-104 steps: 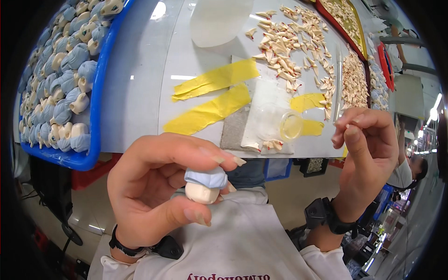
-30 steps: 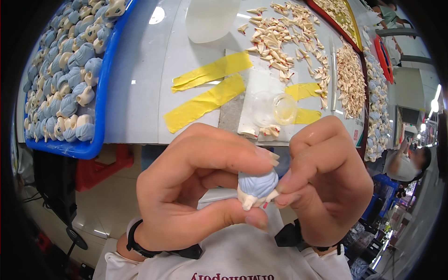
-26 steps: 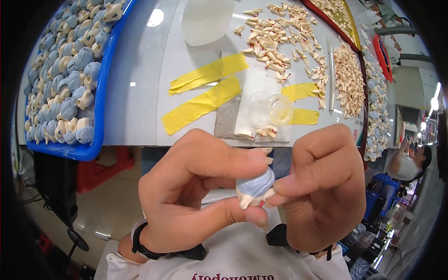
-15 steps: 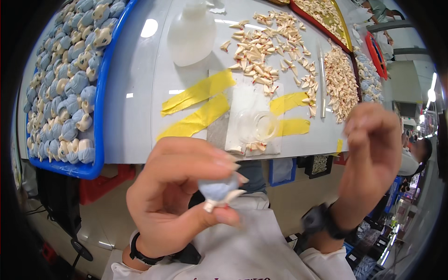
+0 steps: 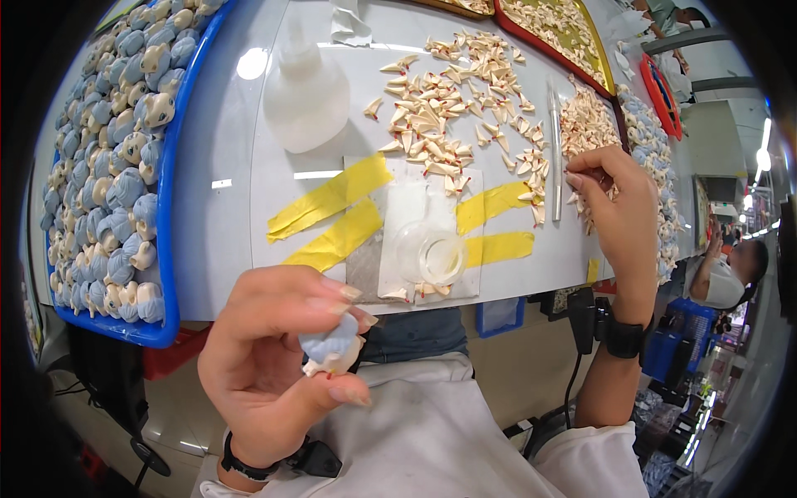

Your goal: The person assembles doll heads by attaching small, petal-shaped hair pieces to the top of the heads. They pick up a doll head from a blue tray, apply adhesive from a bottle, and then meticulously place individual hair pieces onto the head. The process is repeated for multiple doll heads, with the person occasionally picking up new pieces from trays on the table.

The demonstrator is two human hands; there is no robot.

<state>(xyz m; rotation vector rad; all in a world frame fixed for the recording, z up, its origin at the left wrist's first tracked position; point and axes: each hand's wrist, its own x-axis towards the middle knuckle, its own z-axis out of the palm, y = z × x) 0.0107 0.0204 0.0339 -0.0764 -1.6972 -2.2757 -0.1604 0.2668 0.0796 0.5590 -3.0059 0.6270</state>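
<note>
Here's the small blue-haired head [image 5: 328, 342], near left short of the table edge, gripped between the thumb and fingers of the left hand [image 5: 261, 357], a red speck showing low on it. And the right hand [image 5: 618, 199] has left the head and gone far right, fingertips drawn together beside the heap of cream pieces [image 5: 588, 116]; whether they pinch one, I can't tell. So attention seems to have swung from head to pieces! Between them, the clear jar [image 5: 433, 256] stands near the edge.
</note>
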